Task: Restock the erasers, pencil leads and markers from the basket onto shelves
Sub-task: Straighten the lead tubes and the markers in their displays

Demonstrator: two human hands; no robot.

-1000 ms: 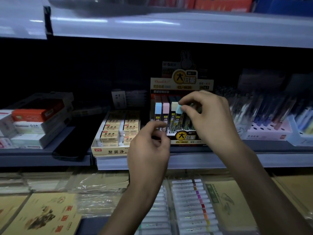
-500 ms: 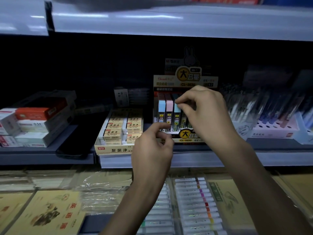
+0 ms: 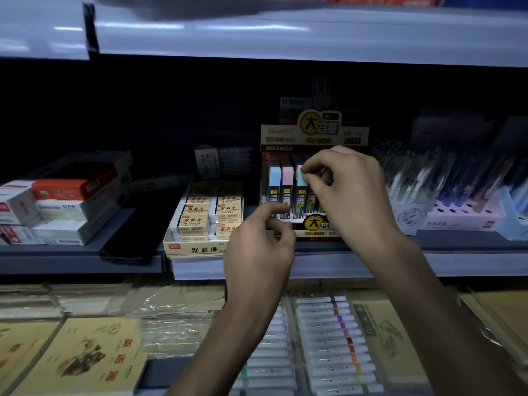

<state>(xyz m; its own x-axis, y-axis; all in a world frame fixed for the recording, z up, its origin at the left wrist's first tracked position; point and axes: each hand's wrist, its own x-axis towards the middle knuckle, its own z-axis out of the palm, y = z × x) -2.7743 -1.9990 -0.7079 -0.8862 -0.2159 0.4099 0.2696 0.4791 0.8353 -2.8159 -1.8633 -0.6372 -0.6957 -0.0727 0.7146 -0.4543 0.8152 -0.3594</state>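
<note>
right hand (image 3: 351, 195): pinched blue-capped lead tube (image 3: 301, 181)
left hand (image 3: 260, 250): hung loosely curled, empty
tip: tube needed a straight push down (no tilting)

shelf (image 3: 357, 264) — eraser box (image 3: 200, 247), lead display (image 3: 314, 227), pen tray (image 3: 463, 218)

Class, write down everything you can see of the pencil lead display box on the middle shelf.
The display box is printed cardboard, yellow, orange and black, with a header card and CL-6630 on its front lip. It stands upright on the grey shelf, beside the eraser box. Lead cases with pale blue and pink caps stand upright in it. The right hand pinches the third case by its blue cap.
</note>
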